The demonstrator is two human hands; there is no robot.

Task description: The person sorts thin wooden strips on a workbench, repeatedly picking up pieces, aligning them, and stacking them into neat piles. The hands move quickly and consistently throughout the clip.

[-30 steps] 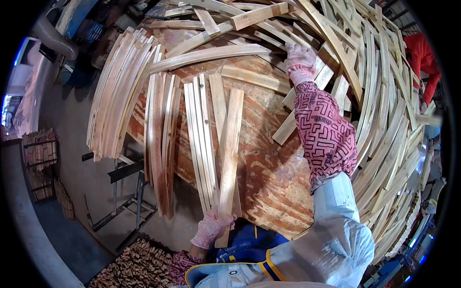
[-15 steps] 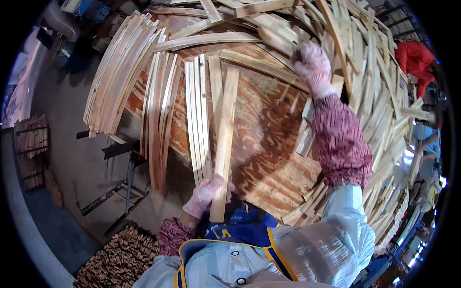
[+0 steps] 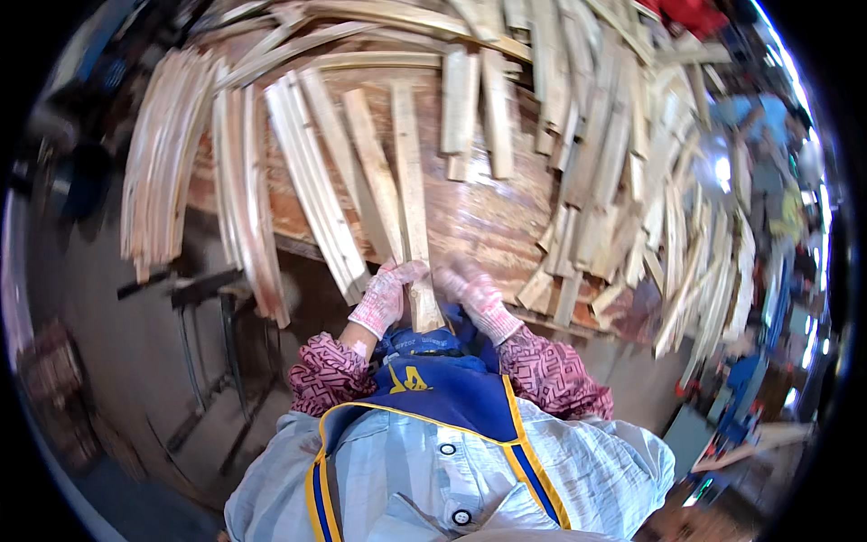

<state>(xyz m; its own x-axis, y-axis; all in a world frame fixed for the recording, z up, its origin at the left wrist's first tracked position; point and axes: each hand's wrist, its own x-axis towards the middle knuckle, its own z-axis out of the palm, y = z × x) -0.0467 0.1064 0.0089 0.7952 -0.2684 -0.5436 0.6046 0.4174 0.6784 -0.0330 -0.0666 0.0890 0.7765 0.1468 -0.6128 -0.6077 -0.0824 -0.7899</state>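
My left hand (image 3: 383, 294), in a pinkish-white knit glove, is closed at the near end of a pale wooden strip (image 3: 411, 190), its fingers lying across the wood. A second wooden strip (image 3: 372, 167) slants away just left of it, its near end meeting that hand. My right hand (image 3: 478, 296), gloved alike, is just right of the held strip's near end; its fingers are smeared by motion. A bundle of paler strips (image 3: 312, 185) lies at the table's edge, left of my left hand.
More grouped strips (image 3: 242, 199) and a larger stack (image 3: 164, 163) overhang the worktable (image 3: 474, 221) on the left. Loose strips (image 3: 596, 163) pile up along the right and far sides. Metal stands (image 3: 203, 339) rise from the floor at left. A person in red (image 3: 691, 14) is beyond.
My right hand has come back from the far right pile to beside my left hand. The view has turned, and the held strip now stands nearly straight ahead.
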